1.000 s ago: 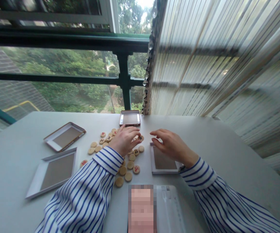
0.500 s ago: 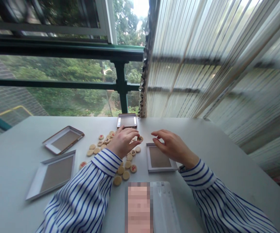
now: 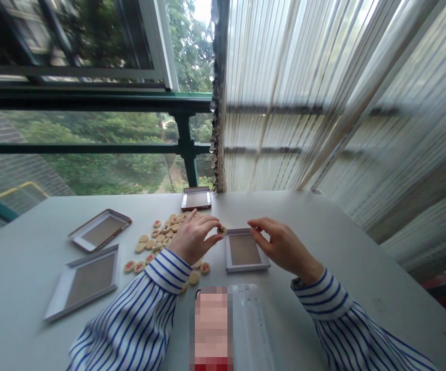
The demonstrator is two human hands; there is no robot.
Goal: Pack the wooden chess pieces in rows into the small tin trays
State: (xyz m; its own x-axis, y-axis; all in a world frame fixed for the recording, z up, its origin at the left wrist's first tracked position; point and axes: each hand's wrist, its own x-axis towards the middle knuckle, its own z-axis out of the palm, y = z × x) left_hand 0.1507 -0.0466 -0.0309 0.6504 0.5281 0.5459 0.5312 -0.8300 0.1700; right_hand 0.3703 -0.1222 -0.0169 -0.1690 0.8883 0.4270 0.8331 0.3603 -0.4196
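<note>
Pinching a round wooden disc (image 3: 221, 230) between thumb tip and forefinger tip: left hand (image 3: 192, 239). Grip is narrow, only the disc's edge between the two fingers (image 3: 213, 222); the remaining ones are bent and loosely fanned behind. Disc shows a dark mark on its upper face. It sits at the far left corner of the small tray (image 3: 248, 267); whether it touches the rim cannot be told.

Right hand (image 3: 284, 246) is at the tray's far right corner, well clear of the disc. Its fingers (image 3: 257, 224) are curled, thumb and forefinger a little apart, nothing between them. Contact with the tray rim not clear from this angle.

Small tray: white rim, brown floor, nothing lying in it, flat on the pale surface (image 3: 334, 232) between the two hands.

Loose discs (image 3: 161, 234) lie scattered on the surface under and left of the left hand, some marked red, some dark, some plain side up. A few more (image 3: 204, 267) lie beside the left cuff.

Three other trays: large one (image 3: 58, 304) near left, another (image 3: 76, 236) beyond it, a third (image 3: 196, 206) at the far edge by the window rail. White plastic box (image 3: 253, 330) at the near edge. Both sleeves (image 3: 137, 314) striped blue and white.
</note>
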